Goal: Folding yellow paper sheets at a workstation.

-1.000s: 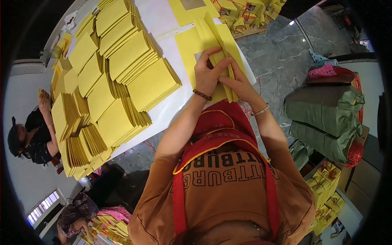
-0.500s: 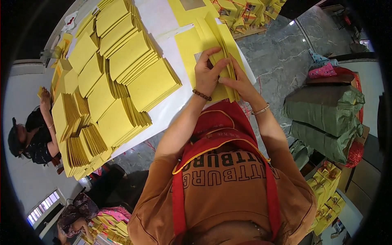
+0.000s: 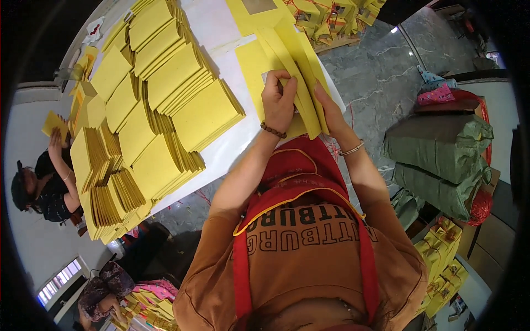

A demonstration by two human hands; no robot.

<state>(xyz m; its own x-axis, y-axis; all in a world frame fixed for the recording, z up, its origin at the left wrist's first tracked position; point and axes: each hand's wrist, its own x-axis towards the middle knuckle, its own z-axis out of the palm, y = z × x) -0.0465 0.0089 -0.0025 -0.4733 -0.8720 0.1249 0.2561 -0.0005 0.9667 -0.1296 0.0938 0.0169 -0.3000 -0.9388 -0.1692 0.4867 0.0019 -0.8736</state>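
Yellow folded card (image 3: 307, 108) sits between curled left hand (image 3: 278, 102) and straighter right hand (image 3: 333, 115), each grip's closure unclear.

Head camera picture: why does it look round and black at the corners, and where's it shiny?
Head view: a fisheye lens bends edges and leaves black corners; head view: glare dots the gray floor upper right, the window glows lower left.

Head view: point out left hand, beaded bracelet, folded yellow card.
Left hand (image 3: 278, 103): head view, back of the hand.
Beaded bracelet (image 3: 273, 131): head view, middle beads.
Folded yellow card (image 3: 307, 106): head view, long upright flap.
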